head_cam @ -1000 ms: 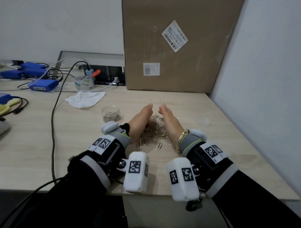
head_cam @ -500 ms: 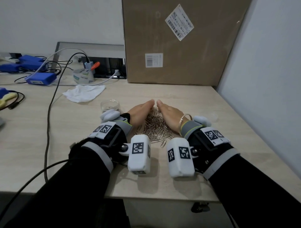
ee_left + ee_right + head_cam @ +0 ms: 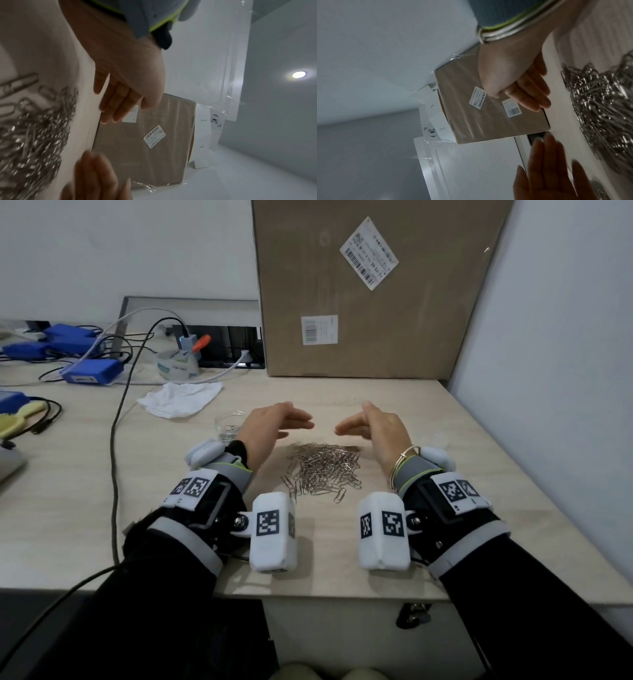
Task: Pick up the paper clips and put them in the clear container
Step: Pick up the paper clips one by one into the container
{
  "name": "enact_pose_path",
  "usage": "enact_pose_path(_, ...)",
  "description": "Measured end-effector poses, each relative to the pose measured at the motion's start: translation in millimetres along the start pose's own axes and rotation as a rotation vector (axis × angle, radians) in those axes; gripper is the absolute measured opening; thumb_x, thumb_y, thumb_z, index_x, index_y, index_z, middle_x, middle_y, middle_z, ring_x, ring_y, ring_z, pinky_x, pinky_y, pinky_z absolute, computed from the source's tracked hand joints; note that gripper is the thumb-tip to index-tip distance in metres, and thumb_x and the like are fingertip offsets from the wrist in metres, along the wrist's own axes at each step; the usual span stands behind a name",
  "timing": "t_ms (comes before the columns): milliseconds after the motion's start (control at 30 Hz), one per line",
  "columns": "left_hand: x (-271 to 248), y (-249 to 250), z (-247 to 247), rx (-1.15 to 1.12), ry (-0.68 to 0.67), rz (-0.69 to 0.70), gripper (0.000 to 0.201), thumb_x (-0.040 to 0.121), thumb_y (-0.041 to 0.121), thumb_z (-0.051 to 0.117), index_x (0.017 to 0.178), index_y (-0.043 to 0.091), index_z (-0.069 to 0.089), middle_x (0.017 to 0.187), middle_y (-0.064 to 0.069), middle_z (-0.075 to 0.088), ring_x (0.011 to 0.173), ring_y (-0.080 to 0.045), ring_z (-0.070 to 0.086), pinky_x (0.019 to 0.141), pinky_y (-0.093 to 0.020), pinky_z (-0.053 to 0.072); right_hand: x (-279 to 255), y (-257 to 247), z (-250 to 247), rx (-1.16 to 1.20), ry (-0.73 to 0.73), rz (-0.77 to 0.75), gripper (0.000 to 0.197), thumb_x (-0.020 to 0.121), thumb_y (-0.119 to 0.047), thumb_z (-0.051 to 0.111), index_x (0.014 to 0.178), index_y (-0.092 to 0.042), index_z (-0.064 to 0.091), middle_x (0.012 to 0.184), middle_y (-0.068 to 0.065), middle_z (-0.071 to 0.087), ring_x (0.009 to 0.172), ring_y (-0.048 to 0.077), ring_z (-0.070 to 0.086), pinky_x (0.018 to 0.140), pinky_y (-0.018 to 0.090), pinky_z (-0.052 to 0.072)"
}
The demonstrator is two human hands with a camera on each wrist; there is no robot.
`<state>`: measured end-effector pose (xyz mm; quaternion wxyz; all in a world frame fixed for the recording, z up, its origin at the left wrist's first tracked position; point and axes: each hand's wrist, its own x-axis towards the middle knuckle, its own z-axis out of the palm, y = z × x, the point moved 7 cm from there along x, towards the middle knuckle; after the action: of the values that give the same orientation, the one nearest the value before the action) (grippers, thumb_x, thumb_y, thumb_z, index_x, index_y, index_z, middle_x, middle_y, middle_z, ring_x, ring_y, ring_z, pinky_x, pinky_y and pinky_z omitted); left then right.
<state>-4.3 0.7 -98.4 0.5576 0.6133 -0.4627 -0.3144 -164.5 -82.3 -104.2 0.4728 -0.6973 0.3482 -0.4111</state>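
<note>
A heap of silver paper clips (image 3: 323, 470) lies on the light wooden desk (image 3: 445, 508), with a few strays at its near edge. My left hand (image 3: 274, 422) hovers over the heap's far left side, fingers straight, holding nothing. Over the far right side my right hand (image 3: 373, 426) hovers the same way, palm facing the left one, with a gap between the fingertips. The clear container (image 3: 228, 424) stands just left of the left hand, partly hidden by it, with some clips inside. In the wrist views the paper clips (image 3: 34, 135) (image 3: 599, 108) lie beside the straight fingers (image 3: 118, 108) (image 3: 530, 94).
A big cardboard box (image 3: 370, 289) stands against the wall behind the heap. The right wall (image 3: 548, 371) runs along the desk's edge. A white tissue (image 3: 181, 402), a tape roll (image 3: 176, 364), blue boxes (image 3: 92, 371) and a dark cable (image 3: 114, 457) lie to the left.
Both hands were on the desk with fingertips touching, cupped round the clips. Now they are lifted and apart, and the clips lie gathered in a heap.
</note>
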Motion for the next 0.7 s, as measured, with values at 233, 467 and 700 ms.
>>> enact_pose_path(233, -27, -14, 3, 0.216, -0.334, -0.245, 0.061, 0.094, 0.032, 0.033, 0.047, 0.003, 0.060, 0.043, -0.016, 0.060, 0.031, -0.019, 0.047, 0.037, -0.020, 0.026, -31, -2, 16, 0.026, -0.392, 0.159, 0.061, 0.096, -0.027, 0.033, 0.048, 0.004, 0.055, 0.034, 0.011, 0.054, 0.024, 0.018, 0.046, 0.027, 0.011, 0.026)
enact_pose_path(467, -38, -18, 26, 0.300, -0.562, -0.322, 0.062, 0.093, 0.029, 0.020, 0.067, 0.001, 0.068, 0.061, -0.011, 0.071, 0.046, -0.017, 0.057, 0.047, -0.023, 0.034, -38, 2, 37, -0.019, -0.563, 0.189, 0.057, 0.095, -0.027, 0.030, 0.057, 0.002, 0.062, 0.051, 0.011, 0.067, 0.040, 0.020, 0.061, 0.038, 0.018, 0.035)
enact_pose_path(700, -23, -5, 14, 0.158, -0.316, -0.155, 0.047, 0.096, 0.025, 0.034, 0.077, 0.003, 0.070, 0.079, -0.016, 0.074, 0.057, -0.019, 0.063, 0.049, -0.023, 0.041, -22, -4, 20, -0.003, -0.263, 0.050, 0.048, 0.096, -0.034, 0.039, 0.065, -0.009, 0.066, 0.068, 0.014, 0.070, 0.053, 0.022, 0.064, 0.043, 0.018, 0.040)
